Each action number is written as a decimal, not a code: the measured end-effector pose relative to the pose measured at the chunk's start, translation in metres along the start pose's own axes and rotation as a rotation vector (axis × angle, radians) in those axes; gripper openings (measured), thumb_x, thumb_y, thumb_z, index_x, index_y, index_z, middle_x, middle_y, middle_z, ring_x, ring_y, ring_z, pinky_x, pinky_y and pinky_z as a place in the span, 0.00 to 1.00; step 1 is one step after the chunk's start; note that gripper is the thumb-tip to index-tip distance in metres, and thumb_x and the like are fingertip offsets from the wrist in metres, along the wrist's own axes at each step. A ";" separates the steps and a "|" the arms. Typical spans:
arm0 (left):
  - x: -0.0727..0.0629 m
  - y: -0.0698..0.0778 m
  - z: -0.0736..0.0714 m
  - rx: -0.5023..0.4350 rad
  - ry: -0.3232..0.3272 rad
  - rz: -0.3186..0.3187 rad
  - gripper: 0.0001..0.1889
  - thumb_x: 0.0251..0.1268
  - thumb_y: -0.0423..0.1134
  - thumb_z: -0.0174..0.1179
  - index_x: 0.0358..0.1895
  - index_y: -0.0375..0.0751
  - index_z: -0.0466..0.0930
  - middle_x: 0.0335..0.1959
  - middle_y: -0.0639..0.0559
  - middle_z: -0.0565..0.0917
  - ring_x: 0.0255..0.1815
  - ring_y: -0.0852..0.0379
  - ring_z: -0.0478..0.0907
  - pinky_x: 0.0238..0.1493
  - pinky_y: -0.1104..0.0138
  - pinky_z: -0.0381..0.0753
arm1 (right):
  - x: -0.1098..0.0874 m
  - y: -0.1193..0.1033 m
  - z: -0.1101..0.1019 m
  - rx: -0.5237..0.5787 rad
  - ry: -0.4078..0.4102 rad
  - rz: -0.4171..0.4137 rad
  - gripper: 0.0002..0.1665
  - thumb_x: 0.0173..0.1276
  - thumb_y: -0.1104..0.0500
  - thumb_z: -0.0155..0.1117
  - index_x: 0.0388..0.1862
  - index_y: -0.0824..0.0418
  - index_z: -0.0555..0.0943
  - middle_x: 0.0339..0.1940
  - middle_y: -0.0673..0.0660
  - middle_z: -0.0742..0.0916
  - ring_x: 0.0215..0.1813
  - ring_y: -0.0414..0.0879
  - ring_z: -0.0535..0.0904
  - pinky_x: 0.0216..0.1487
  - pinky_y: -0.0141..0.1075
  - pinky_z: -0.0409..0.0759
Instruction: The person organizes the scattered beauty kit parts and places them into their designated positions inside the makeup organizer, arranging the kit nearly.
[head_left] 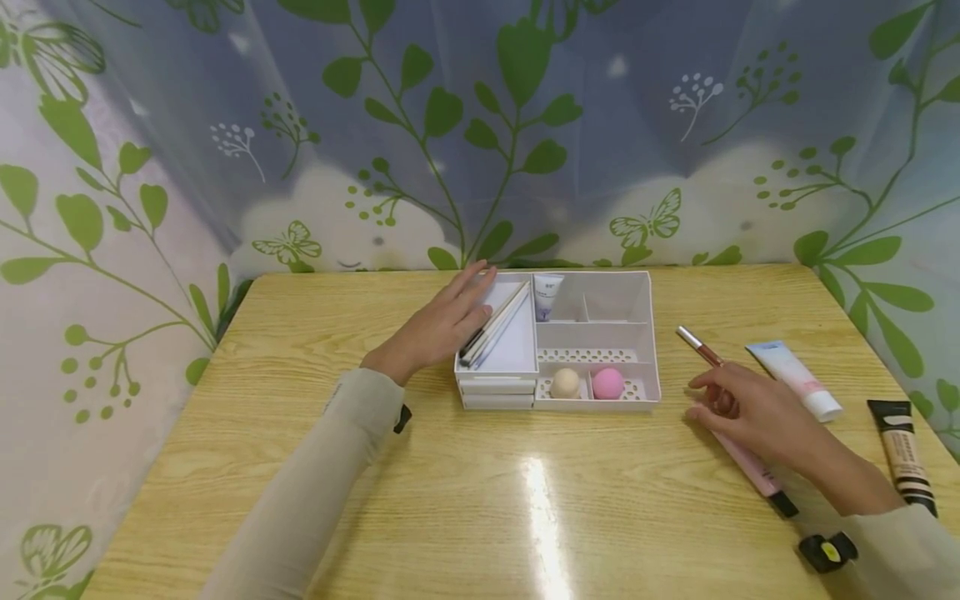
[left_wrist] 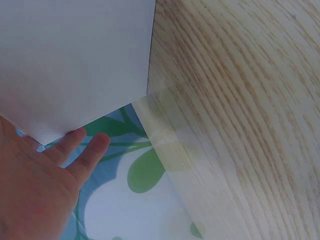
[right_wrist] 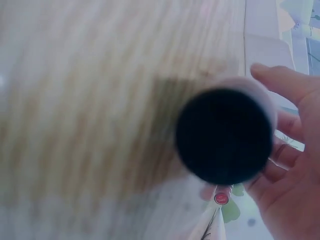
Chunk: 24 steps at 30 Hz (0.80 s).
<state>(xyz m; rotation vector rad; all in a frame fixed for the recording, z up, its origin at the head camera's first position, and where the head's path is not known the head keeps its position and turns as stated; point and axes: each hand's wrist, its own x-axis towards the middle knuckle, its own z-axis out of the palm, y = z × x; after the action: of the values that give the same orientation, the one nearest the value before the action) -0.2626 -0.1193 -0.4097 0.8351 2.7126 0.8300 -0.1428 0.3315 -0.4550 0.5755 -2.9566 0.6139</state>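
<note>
A white divided organiser box (head_left: 498, 379) stands at the table's middle. My left hand (head_left: 442, 325) rests its outstretched fingers on the box's left rim; the left wrist view shows the hand (left_wrist: 40, 185) at the corner of the white side. Several slim makeup brushes (head_left: 498, 325) lie across the box's left top tray. To the right, my right hand (head_left: 765, 417) curls over a slim pink cosmetic tube (head_left: 750, 467), covering its far part. Its black end (right_wrist: 225, 137) faces the right wrist camera, with thumb and fingers to either side. A brown pencil with a silver end (head_left: 697, 343) lies just beyond.
Inside the box are a small white tube (head_left: 547, 293), a beige makeup sponge (head_left: 565, 384) and a pink makeup sponge (head_left: 608, 384). Right of my right hand lie a white-and-blue tube (head_left: 798, 379) and a beige tube with black ends (head_left: 905, 454). A patterned curtain (head_left: 480, 167) hangs behind the table.
</note>
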 end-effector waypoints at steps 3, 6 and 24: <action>0.000 0.000 0.000 0.001 0.000 0.002 0.35 0.92 0.57 0.34 0.92 0.58 0.38 0.93 0.58 0.34 0.94 0.46 0.37 0.91 0.41 0.46 | -0.001 0.000 -0.001 0.011 -0.057 0.029 0.22 0.70 0.49 0.81 0.57 0.59 0.87 0.40 0.45 0.87 0.34 0.30 0.73 0.32 0.31 0.74; 0.000 0.000 0.000 0.000 0.002 0.006 0.35 0.92 0.57 0.34 0.92 0.56 0.38 0.94 0.57 0.35 0.94 0.45 0.38 0.90 0.40 0.46 | -0.002 -0.001 -0.002 0.020 -0.071 0.036 0.23 0.69 0.48 0.81 0.57 0.58 0.87 0.41 0.45 0.87 0.33 0.30 0.71 0.32 0.31 0.72; 0.000 0.000 0.000 -0.016 0.007 0.011 0.35 0.92 0.56 0.34 0.92 0.55 0.40 0.94 0.57 0.36 0.94 0.44 0.39 0.90 0.40 0.46 | -0.001 -0.004 -0.008 0.030 -0.147 0.114 0.15 0.72 0.46 0.79 0.44 0.54 0.85 0.34 0.44 0.87 0.32 0.32 0.75 0.32 0.32 0.74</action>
<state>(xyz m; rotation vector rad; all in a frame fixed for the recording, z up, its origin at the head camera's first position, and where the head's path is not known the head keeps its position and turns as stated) -0.2623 -0.1188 -0.4099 0.8464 2.7060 0.8573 -0.1410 0.3319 -0.4464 0.4763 -3.1417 0.6546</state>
